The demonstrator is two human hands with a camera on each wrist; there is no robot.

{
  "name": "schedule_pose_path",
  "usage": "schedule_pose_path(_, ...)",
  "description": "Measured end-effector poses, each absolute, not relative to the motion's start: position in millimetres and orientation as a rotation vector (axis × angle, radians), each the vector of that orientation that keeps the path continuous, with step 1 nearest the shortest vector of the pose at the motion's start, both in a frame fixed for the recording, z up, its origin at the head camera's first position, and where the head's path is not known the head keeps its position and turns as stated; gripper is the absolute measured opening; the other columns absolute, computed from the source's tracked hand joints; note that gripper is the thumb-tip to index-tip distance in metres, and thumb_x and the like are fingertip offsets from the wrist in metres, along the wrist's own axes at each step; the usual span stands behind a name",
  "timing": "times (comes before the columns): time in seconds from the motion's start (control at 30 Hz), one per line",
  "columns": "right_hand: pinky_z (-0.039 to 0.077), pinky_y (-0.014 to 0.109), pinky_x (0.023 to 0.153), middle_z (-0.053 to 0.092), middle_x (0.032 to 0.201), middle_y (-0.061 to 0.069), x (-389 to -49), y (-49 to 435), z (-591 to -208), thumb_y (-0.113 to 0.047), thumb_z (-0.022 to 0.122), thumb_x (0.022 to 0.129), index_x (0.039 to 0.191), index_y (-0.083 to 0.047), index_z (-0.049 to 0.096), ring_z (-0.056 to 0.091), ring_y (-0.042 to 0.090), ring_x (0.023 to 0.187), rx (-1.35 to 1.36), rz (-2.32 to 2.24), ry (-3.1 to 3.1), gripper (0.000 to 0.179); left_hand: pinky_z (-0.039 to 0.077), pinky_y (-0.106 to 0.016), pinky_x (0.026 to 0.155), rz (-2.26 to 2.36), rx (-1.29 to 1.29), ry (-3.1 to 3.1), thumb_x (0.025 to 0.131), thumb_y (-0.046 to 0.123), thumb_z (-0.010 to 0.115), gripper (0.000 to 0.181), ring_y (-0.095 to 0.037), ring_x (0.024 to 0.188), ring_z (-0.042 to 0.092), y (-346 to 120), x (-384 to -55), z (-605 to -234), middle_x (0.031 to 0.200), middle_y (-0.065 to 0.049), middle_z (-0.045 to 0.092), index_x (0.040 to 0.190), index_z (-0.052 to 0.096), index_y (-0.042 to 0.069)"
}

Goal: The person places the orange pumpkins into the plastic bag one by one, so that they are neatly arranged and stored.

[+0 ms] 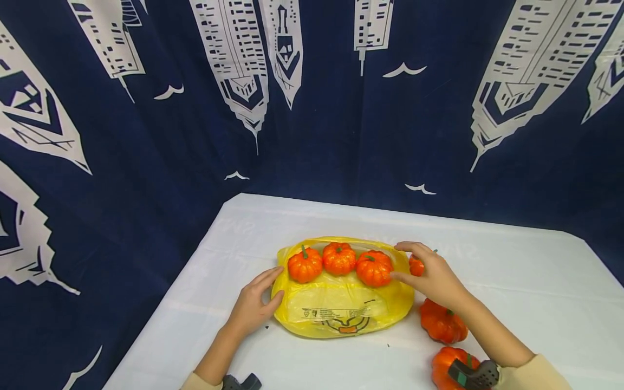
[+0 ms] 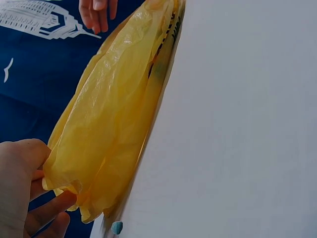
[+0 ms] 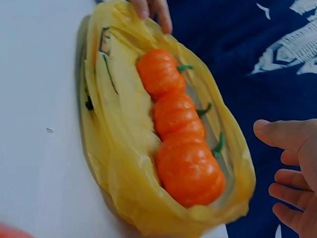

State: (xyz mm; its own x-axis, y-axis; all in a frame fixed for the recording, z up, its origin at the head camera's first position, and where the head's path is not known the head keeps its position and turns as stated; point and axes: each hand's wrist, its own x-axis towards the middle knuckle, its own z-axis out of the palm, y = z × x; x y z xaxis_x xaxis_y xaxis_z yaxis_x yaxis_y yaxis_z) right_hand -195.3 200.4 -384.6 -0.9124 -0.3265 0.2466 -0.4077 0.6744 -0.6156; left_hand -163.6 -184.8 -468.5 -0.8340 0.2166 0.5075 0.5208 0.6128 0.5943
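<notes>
The right hand (image 1: 436,276), right of centre in the head view, is open, thumb and fingers spread at the bag's right end; the right wrist view shows it apart from the bag, holding nothing. The left hand (image 1: 253,306), lower centre-left, is open too, its spread fingers touching the bag's left edge.

A dark blue cloth (image 1: 322,146) with white inverted buildings and birds fills the upper frame. Below it spreads a white table (image 1: 526,271). On this, at lower centre, lies the yellow bag (image 1: 336,303), its mouth gaping, printed near the bottom. Along the upper part of its mouth sit three orange pumpkins (image 1: 339,258) in a row, green-stemmed. Right of the bag are a pumpkin (image 1: 442,320) and, at the bottom edge, another pumpkin (image 1: 446,365), partly behind a dark wrist device (image 1: 480,374). One more pumpkin (image 1: 416,266) is mostly hidden behind the right hand.
</notes>
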Motion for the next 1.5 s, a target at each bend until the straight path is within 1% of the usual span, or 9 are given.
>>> schedule_pose_path(0.07,0.047,0.061,0.093,0.054,0.133,0.019,-193.4,206.1,-382.8,-0.029,0.077,0.084,0.132,-0.004,0.054,0.053,0.042,0.116,0.566,1.066,-2.776,0.058,0.048,-0.042,0.099,-1.083,-0.582,-2.459,0.085,0.007,0.072,0.050,-0.028,0.122,0.056,-184.9,-163.0,-468.4,0.132,-0.012,0.059,0.132,0.060,0.003)
schedule_pose_path(0.27,0.061,0.034,0.068,0.050,0.134,0.022,-188.9,220.7,-380.5,-0.032,0.074,0.088,0.136,-0.004,0.050,0.051,0.046,0.115,0.468,1.220,-2.774,0.061,0.047,-0.041,0.099,-1.077,-0.574,-2.466,0.085,0.008,0.072,0.049,-0.027,0.122,0.056,-185.0,-162.7,-468.5,0.132,-0.012,0.059,0.132,0.060,0.004)
schedule_pose_path(0.37,0.058,0.045,0.080,0.052,0.133,0.022,-189.4,226.6,-381.0,-0.032,0.073,0.088,0.135,-0.003,0.050,0.052,0.046,0.115,0.443,1.198,-2.767,0.060,0.048,-0.041,0.099,-1.077,-0.578,-2.465,0.085,0.008,0.072,0.049,-0.028,0.122,0.056,-184.9,-162.9,-468.4,0.132,-0.012,0.059,0.132,0.060,0.004)
schedule_pose_path(0.47,0.047,0.063,0.091,0.053,0.133,0.023,-191.2,233.8,-381.9,-0.034,0.072,0.089,0.135,-0.001,0.051,0.049,0.048,0.118,0.415,1.153,-2.769,0.060,0.048,-0.041,0.098,-1.075,-0.585,-2.461,0.085,0.008,0.072,0.049,-0.028,0.122,0.056,-184.6,-163.1,-468.3,0.132,-0.013,0.059,0.132,0.060,0.003)
schedule_pose_path(0.53,0.042,0.068,0.094,0.052,0.133,0.025,-192.9,239.6,-382.8,-0.033,0.072,0.089,0.135,0.000,0.050,0.047,0.051,0.120,0.392,1.150,-2.766,0.060,0.048,-0.042,0.098,-1.071,-0.590,-2.459,0.085,0.008,0.072,0.049,-0.028,0.122,0.056,-184.3,-163.3,-468.4,0.132,-0.013,0.059,0.132,0.060,0.003)
schedule_pose_path(0.67,0.041,0.065,0.097,0.052,0.132,0.028,-197.7,251.7,-385.2,-0.031,0.070,0.091,0.134,0.003,0.050,0.046,0.048,0.122,0.338,1.178,-2.741,0.058,0.048,-0.042,0.099,-1.062,-0.595,-2.457,0.085,0.008,0.072,0.050,-0.029,0.122,0.056,-184.2,-163.6,-469.0,0.132,-0.013,0.059,0.132,0.060,0.003)
schedule_pose_path(0.97,0.047,0.047,0.097,0.051,0.134,0.028,-211.6,272.3,-396.8,-0.034,0.068,0.092,0.137,0.005,0.046,0.047,0.041,0.123,0.257,1.234,-2.776,0.063,0.047,-0.041,0.100,-1.079,-0.584,-2.464,0.085,0.008,0.072,0.049,-0.028,0.123,0.055,-184.1,-162.9,-467.5,0.132,-0.013,0.059,0.132,0.060,0.004)
schedule_pose_path(1.23,0.037,0.069,0.098,0.039,0.143,0.033,-220.8,282.3,-408.2,-0.039,0.062,0.095,0.144,0.006,0.035,0.036,0.050,0.130,0.142,1.426,-2.850,0.072,0.048,-0.043,0.099,-1.079,-0.593,-2.462,0.085,0.008,0.072,0.050,-0.028,0.123,0.055,-183.4,-163.3,-467.0,0.133,-0.012,0.059,0.132,0.059,0.003)
schedule_pose_path(1.5,0.042,0.065,0.097,0.034,0.145,0.034,-228.0,283.3,-425.9,-0.041,0.064,0.093,0.144,0.009,0.031,0.035,0.053,0.129,0.138,1.426,-2.971,0.079,0.047,-0.044,0.099,-1.079,-0.583,-2.467,0.085,0.008,0.072,0.050,-0.029,0.123,0.055,-183.7,-163.5,-468.0,0.134,-0.012,0.058,0.133,0.059,0.003)
